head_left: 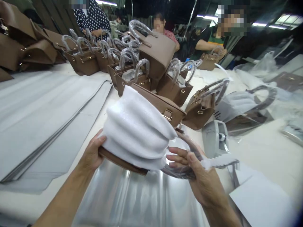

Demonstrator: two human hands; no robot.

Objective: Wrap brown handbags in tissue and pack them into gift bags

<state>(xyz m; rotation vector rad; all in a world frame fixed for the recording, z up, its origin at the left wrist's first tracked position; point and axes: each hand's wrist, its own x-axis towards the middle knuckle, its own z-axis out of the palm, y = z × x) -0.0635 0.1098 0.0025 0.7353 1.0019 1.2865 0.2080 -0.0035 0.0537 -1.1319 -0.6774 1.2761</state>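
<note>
A taupe leather handbag (163,108) lies tilted toward me, partly covered by a thick wad of white foam wrap (134,129). My left hand (92,154) grips the bag's lower edge under the foam, fingers closed around it. My right hand (196,175) holds the bag's plastic-wrapped handle (187,148), fingers curled around it. A clear plastic bag (132,198) lies spread beneath both hands.
Several more taupe handbags (172,85) with wrapped handles stand in rows behind. Grey sheets (47,107) are stacked at left. A tape dispenser (216,137) sits right of the bag, bagged handbags (248,107) beyond. Other people (213,41) work at the far side.
</note>
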